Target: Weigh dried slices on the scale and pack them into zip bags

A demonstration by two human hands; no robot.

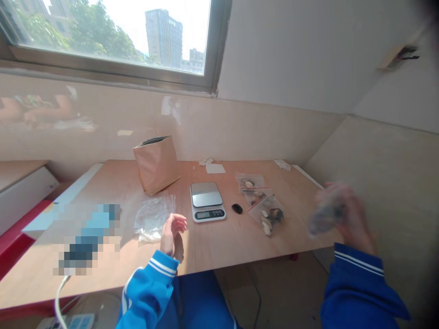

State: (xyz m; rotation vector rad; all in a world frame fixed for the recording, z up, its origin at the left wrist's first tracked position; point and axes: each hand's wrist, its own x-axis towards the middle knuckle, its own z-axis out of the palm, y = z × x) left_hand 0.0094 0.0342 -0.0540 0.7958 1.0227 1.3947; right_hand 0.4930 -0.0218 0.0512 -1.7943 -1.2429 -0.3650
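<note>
My left hand (172, 230) is at the table's front, between the clear plastic bags (152, 217) and the kitchen scale (207, 195). Its fingers are loosely bent and apart, holding nothing. Off to the right, past the table's edge, my right hand (353, 219) is raised and smeared by motion. It grips a clear plastic bag (324, 217) whose dark contents are too blurred to name. Several zip bags (268, 214) with pale and dark pieces lie right of the scale. A small black object (237, 209) sits beside the scale, whose metal plate bears nothing.
An open-topped brown paper bag (156, 167) stands at the back left. A blurred-out blue object (89, 235) with a white cable (59, 297) lies at the left. A white card (215, 168) and crumpled tissue (281, 164) rest near the back wall.
</note>
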